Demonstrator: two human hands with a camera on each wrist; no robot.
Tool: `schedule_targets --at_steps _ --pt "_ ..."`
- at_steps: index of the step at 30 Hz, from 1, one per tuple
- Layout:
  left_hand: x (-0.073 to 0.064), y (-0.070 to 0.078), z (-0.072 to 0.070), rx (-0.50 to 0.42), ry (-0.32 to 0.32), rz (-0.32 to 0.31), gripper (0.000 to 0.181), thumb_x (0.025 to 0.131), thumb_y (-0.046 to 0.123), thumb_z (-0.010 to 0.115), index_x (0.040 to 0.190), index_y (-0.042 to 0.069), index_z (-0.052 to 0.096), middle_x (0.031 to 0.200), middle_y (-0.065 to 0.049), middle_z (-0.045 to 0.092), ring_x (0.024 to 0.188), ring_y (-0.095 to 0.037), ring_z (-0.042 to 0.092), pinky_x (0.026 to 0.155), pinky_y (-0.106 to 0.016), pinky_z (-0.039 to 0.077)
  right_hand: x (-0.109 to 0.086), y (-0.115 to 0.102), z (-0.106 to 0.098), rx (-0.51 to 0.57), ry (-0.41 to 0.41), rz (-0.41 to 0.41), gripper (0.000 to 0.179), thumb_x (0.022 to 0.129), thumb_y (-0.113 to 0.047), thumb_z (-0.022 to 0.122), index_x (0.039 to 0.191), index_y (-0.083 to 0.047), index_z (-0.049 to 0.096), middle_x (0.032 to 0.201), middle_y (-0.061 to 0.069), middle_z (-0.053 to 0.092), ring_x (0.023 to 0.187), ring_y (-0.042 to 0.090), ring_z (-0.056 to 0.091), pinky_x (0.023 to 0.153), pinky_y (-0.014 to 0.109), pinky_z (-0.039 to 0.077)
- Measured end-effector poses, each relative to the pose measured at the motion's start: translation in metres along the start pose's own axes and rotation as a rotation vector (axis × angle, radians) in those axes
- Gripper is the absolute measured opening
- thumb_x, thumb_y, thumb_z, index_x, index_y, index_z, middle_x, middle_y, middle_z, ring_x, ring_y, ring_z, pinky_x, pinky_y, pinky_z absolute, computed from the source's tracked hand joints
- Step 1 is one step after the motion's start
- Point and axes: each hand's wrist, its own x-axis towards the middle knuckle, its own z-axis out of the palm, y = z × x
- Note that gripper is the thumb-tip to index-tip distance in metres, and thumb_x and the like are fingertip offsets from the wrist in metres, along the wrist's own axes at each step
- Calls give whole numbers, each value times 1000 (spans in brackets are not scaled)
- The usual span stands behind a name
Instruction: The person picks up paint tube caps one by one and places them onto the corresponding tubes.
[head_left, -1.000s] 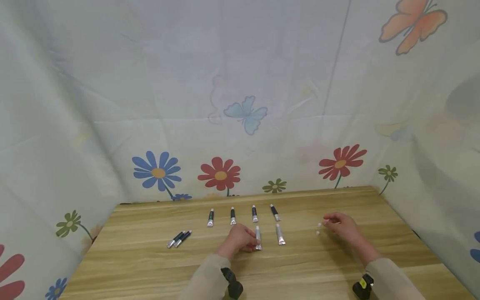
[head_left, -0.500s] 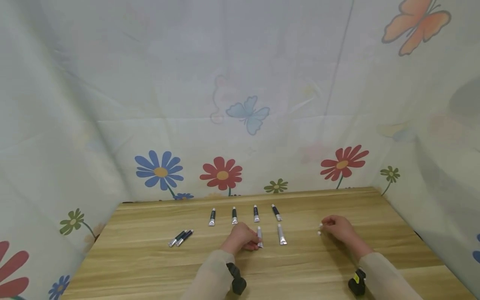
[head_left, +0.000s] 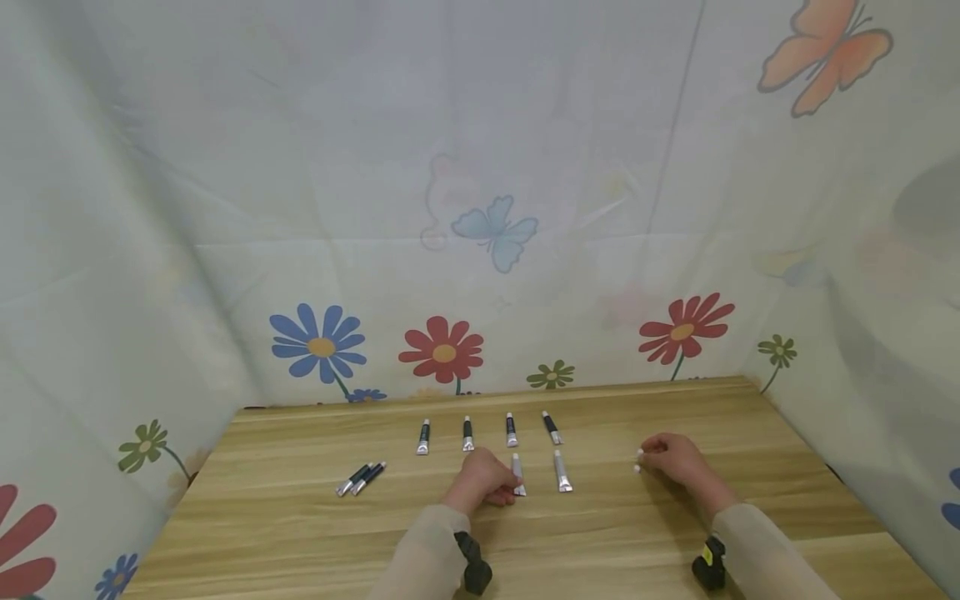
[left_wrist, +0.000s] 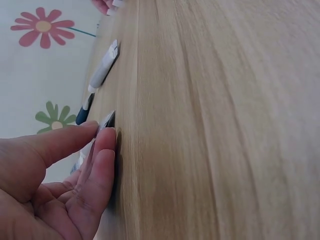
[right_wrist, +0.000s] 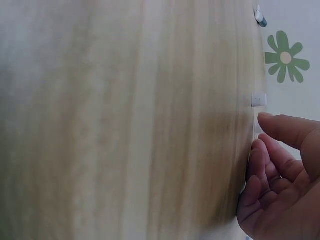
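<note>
My left hand (head_left: 486,480) pinches the crimped end of a silver paint tube (head_left: 517,467) between thumb and fingers, close on the wooden table. In the left wrist view the fingers (left_wrist: 105,145) cover most of this tube. A second silver paint tube (head_left: 562,472) lies just to its right. My right hand (head_left: 673,458) is low at the right, its thumb and forefinger tips right at a small white cap (head_left: 640,452); I cannot tell whether they grip it. Another small white cap (head_left: 637,468) lies just nearer, also a white piece (right_wrist: 259,100) beside the thumb in the right wrist view.
Several dark-labelled paint tubes lie in a row at the back, among them one paint tube (head_left: 423,437) at its left end. Two more dark tubes (head_left: 367,478) lie side by side at the left. A flower-printed curtain (head_left: 585,292) surrounds the table (head_left: 300,542).
My right hand has moved slightly down and left, bringing its fingertips to the farther white cap. The left hand stays on its paint tube.
</note>
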Motion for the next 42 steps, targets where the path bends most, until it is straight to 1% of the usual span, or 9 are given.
schedule_targets --at_steps 5,14,16,19,24,29,33,37,42 --pt "0 1 1 37 8 8 12 87 3 78 77 -2 73 60 -5 70 50 -7 62 53 -22 57 2 0 3 -29 5 3 26 92 -8 67 108 12 66 106 26 70 93 27 64 81 40 54" --pt "0 0 4 65 31 28 16 87 5 78 74 -1 71 61 -7 70 49 -9 62 51 -23 57 4 1 4 -54 44 -17 21 90 -8 68 101 10 68 96 21 70 84 22 60 72 31 48" --pt "-1 -2 2 61 23 50 16 87 5 76 75 -2 71 62 -9 71 49 -9 63 52 -24 57 3 2 3 -39 62 -21 22 90 -8 68 102 11 68 95 21 70 83 21 60 72 30 48" --pt "-4 -5 -4 66 0 116 14 91 8 71 82 -3 71 66 -10 71 53 -11 66 54 -26 59 0 0 0 -8 89 -12 24 93 -10 67 105 11 67 94 20 68 83 21 59 70 29 46" --pt "-11 -16 -28 141 -20 264 17 96 15 66 92 -1 71 71 -9 68 59 -12 62 55 -26 54 -10 -12 -7 74 100 13 29 99 -15 63 114 9 65 99 19 67 84 21 58 68 28 47" --pt "-22 -25 -60 223 38 377 16 98 16 67 95 2 71 76 -5 66 66 -13 59 59 -25 48 -22 -27 -19 94 122 -19 32 101 -19 64 119 7 64 101 18 70 83 16 60 68 26 49" --pt "-36 -29 -85 259 131 380 12 98 15 67 96 4 71 78 -3 66 68 -12 61 61 -26 49 -32 -39 -28 111 122 -37 37 101 -23 65 122 7 64 100 15 71 82 13 59 67 25 49" --pt "-49 -35 -110 304 227 366 10 97 13 67 99 5 73 84 -3 71 74 -12 62 65 -28 50 -43 -52 -32 140 127 -56 38 100 -25 67 122 6 65 99 12 71 80 9 57 66 23 48" --pt "-55 -47 -145 412 301 374 14 97 11 67 105 3 75 98 -8 76 86 -17 66 73 -33 55 -55 -70 -36 150 133 -91 37 99 -25 68 123 3 65 96 8 70 76 6 55 65 23 48"
